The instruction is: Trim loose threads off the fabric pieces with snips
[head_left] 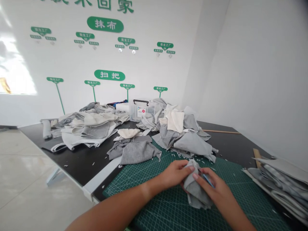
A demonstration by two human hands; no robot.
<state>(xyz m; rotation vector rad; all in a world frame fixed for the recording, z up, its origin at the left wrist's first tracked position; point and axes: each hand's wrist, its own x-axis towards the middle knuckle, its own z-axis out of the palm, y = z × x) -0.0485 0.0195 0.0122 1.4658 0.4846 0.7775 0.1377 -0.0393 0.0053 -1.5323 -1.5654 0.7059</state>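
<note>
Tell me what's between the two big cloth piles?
Between the left pile and the right pile sit a clear box at the back and a small pile nearer, seen in the head view.

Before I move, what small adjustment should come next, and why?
Probably turn the right hand slightly until the tip of the slim blue tool shows: it is hidden among fingers and cloth, while the left hand pinches the same bunched grey cloth close by.

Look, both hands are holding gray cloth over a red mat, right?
Not quite: the mat is green, as the head view shows. The left hand and right hand are holding gray cloth over it.
</note>
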